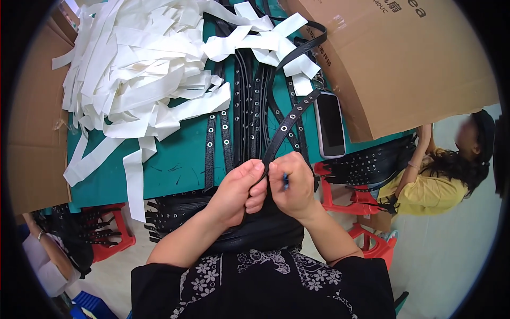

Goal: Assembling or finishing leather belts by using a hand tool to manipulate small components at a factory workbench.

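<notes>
A black belt strap with metal eyelets [285, 128] runs from beside the phone down to my hands. My left hand [240, 192] is closed around its near end, thumb on top. Right beside it, my right hand [292, 186] is curled shut with its thumb against the strap. A small blue thing [286, 181] shows between the right fingers; its kind is mostly hidden. Beyond my hands, several more black eyelet straps [251, 106] lie side by side on the green table [175, 169]. A bundle of black straps [260, 231] rests across my lap.
White fabric strips [143, 58] are heaped at the far left, some hanging over the front edge. A phone [330, 125] lies beside a large cardboard box [404, 64] on the right. Another box [37, 117] stands left. People work at both sides, near red stools [345, 198].
</notes>
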`<state>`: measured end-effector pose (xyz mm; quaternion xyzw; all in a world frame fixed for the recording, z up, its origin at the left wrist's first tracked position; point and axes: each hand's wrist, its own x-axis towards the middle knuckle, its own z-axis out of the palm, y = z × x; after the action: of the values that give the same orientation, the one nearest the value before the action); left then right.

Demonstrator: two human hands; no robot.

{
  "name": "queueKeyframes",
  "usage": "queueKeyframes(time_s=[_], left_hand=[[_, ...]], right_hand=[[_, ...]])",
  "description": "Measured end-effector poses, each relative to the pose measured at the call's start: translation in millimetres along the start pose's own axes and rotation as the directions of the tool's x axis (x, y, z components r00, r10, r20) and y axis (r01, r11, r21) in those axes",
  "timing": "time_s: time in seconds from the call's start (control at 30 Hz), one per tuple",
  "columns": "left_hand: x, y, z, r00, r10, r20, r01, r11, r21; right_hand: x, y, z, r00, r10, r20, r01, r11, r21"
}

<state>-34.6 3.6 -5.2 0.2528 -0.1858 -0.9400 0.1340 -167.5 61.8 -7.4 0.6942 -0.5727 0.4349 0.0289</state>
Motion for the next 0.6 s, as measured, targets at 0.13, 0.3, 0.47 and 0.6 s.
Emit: queueKeyframes(time_s=[0.13,0.3,0.47,0.6], left_hand=[[-2,2,-4,0.99,-0.071,0.122,0.091,0.982,-0.163],[-3,2,-8,0.998,-0.006,0.066,0.016,0.988,-0.155],[-6,0,4,0.999,0.047,-0.017,-0.048,0.999,-0.026],[-2,-13,2,0.96,0.272,-0.06,-0.255,0.945,0.204]], right_hand=[[-5,-5,-3,0.865,0.483,0.134,-0.425,0.564,0.708],[-2,-2,-20,0.782,0.618,0.08,-0.387,0.381,0.839],[-10,-5,-16,0.759,0.619,0.202,-0.586,0.514,0.626],[-3,-16,-7,0.72,0.669,0.184,-0.635,0.528,0.564]])
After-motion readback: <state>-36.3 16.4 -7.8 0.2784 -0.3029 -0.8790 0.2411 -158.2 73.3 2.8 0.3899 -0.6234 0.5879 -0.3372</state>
